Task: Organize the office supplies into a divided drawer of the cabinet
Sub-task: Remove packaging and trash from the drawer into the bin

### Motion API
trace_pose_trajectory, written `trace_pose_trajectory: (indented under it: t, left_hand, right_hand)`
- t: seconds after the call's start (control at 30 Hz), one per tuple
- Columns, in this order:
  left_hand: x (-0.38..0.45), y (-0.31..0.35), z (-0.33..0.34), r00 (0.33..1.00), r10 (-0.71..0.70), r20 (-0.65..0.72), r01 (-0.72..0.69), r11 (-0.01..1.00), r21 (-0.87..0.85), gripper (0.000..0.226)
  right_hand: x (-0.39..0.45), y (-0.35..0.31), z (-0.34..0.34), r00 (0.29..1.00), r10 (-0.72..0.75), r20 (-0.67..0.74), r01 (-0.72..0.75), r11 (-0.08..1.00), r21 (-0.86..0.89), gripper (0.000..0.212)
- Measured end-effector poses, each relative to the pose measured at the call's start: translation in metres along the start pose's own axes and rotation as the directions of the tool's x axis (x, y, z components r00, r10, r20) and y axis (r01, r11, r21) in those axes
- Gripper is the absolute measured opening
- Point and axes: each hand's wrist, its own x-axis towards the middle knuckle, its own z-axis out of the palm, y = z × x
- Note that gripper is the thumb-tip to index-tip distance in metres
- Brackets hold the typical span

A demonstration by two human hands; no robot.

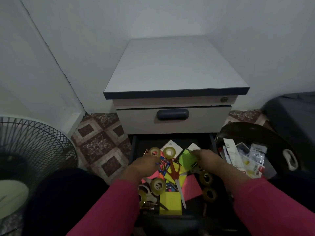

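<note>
Pink sleeves [109, 206] frame the open drawer [134, 147], where supplies lie jumbled: tape rolls [158, 185], yellow notes [170, 202], scissors [176, 174]. From the left, my left hand [146, 163] curls around blue pens [161, 165]; my right hand [207, 159] pinches a green pad [186, 158]. Sorting looks barely begun; nearly everything is left to separate, and more waits in the bag [247, 155] beside

White walls [153, 17], patterned floor tiles [102, 143] (dim light), fan [34, 150].
</note>
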Motion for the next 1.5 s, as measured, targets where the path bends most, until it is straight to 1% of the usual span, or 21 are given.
trace_pose_trajectory:
  t: [0.07, 0.13, 0.2, 0.27, 0.37, 0.47, 0.53, 0.63, 0.7, 0.73, 0.8, 0.93, 1.03, 1.07, 1.1, 1.13, 1.17, 1.23, 1.3, 1.4, 1.5]
  left_hand:
    - [-0.008, 0.000, 0.005, 0.997, -0.005, 0.079, 0.004, 1.000, 0.016, 0.042]
    - [-0.011, 0.001, 0.007, 0.989, -0.007, 0.146, 0.000, 0.999, 0.052, 0.044]
    - [-0.010, 0.001, 0.009, 0.983, -0.018, 0.185, 0.000, 0.995, 0.098, 0.046]
    - [-0.006, 0.000, 0.011, 0.977, -0.039, 0.210, 0.011, 0.991, 0.135, 0.047]
    - [0.003, 0.001, 0.015, 0.968, -0.075, 0.238, 0.037, 0.986, 0.162, 0.044]
    - [0.013, 0.005, 0.015, 0.964, -0.092, 0.248, 0.054, 0.986, 0.157, 0.045]
    - [0.020, 0.005, 0.016, 0.960, -0.104, 0.260, 0.063, 0.985, 0.160, 0.047]
    - [0.028, 0.002, 0.016, 0.952, -0.122, 0.280, 0.076, 0.983, 0.170, 0.048]
    - [0.031, 0.000, 0.016, 0.950, -0.129, 0.286, 0.084, 0.983, 0.163, 0.045]
    - [0.032, 0.000, 0.015, 0.950, -0.129, 0.283, 0.087, 0.983, 0.159, 0.041]
    - [0.034, -0.001, 0.015, 0.952, -0.126, 0.280, 0.084, 0.984, 0.155, 0.037]
    - [0.035, -0.001, 0.016, 0.952, -0.119, 0.282, 0.080, 0.986, 0.147, 0.042]
    - [0.032, 0.002, 0.014, 0.953, -0.100, 0.285, 0.058, 0.986, 0.154, 0.042]
    - [0.031, 0.004, 0.013, 0.954, -0.094, 0.285, 0.051, 0.987, 0.155, 0.043]
    - [0.030, 0.004, 0.013, 0.955, -0.092, 0.283, 0.049, 0.987, 0.155, 0.043]
    - [0.030, 0.004, 0.013, 0.956, -0.091, 0.279, 0.047, 0.986, 0.159, 0.043]
    - [0.029, 0.004, 0.012, 0.957, -0.092, 0.275, 0.048, 0.986, 0.162, 0.044]
    - [0.028, 0.005, 0.011, 0.958, -0.093, 0.272, 0.049, 0.985, 0.167, 0.046]
    - [0.028, 0.006, 0.011, 0.957, -0.092, 0.275, 0.046, 0.985, 0.169, 0.046]
    - [0.027, 0.006, 0.011, 0.955, -0.092, 0.284, 0.038, 0.981, 0.192, 0.044]
    - [0.027, 0.006, 0.013, 0.951, -0.104, 0.291, 0.042, 0.977, 0.211, 0.044]
  right_hand:
    - [-0.009, -0.002, 0.001, 0.997, 0.044, -0.064, -0.036, 0.992, 0.121, 0.041]
    - [-0.011, -0.004, 0.003, 0.993, 0.094, -0.073, -0.081, 0.984, 0.157, 0.037]
    - [-0.008, -0.002, 0.004, 0.986, 0.132, -0.098, -0.122, 0.987, 0.105, 0.030]
    - [-0.002, -0.001, 0.007, 0.978, 0.194, -0.081, -0.189, 0.980, 0.063, 0.025]
    - [0.007, -0.004, 0.011, 0.969, 0.244, -0.028, -0.245, 0.969, -0.036, 0.031]
    - [0.019, -0.004, 0.015, 0.973, 0.228, -0.031, -0.229, 0.969, -0.088, 0.033]
    - [0.026, -0.002, 0.017, 0.974, 0.224, -0.032, -0.226, 0.968, -0.106, 0.032]
    - [0.036, 0.001, 0.016, 0.965, 0.243, -0.102, -0.247, 0.969, -0.021, 0.027]
    - [0.041, 0.002, 0.016, 0.963, 0.225, -0.149, -0.227, 0.974, 0.002, 0.028]
    - [0.042, 0.003, 0.016, 0.961, 0.227, -0.159, -0.225, 0.974, 0.032, 0.030]
    - [0.043, 0.005, 0.019, 0.958, 0.257, -0.125, -0.249, 0.966, 0.074, 0.042]
    - [0.042, -0.002, 0.022, 0.947, 0.307, -0.099, -0.305, 0.952, 0.029, 0.061]
    - [0.042, -0.007, 0.027, 0.934, 0.342, -0.105, -0.338, 0.940, 0.049, 0.100]
    - [0.043, -0.007, 0.028, 0.932, 0.349, -0.099, -0.345, 0.937, 0.062, 0.107]
    - [0.044, -0.007, 0.028, 0.930, 0.354, -0.100, -0.348, 0.935, 0.066, 0.108]
    - [0.044, -0.007, 0.027, 0.927, 0.359, -0.110, -0.354, 0.933, 0.061, 0.105]
    - [0.044, -0.007, 0.025, 0.923, 0.363, -0.131, -0.359, 0.932, 0.055, 0.096]
    - [0.044, -0.007, 0.020, 0.916, 0.357, -0.184, -0.352, 0.934, 0.058, 0.069]
    - [0.042, -0.010, 0.016, 0.915, 0.351, -0.196, -0.353, 0.935, 0.029, 0.050]
    - [0.039, -0.016, 0.009, 0.913, 0.347, -0.213, -0.369, 0.926, -0.075, 0.039]
    - [0.039, -0.018, 0.005, 0.919, 0.298, -0.256, -0.343, 0.927, -0.152, 0.043]
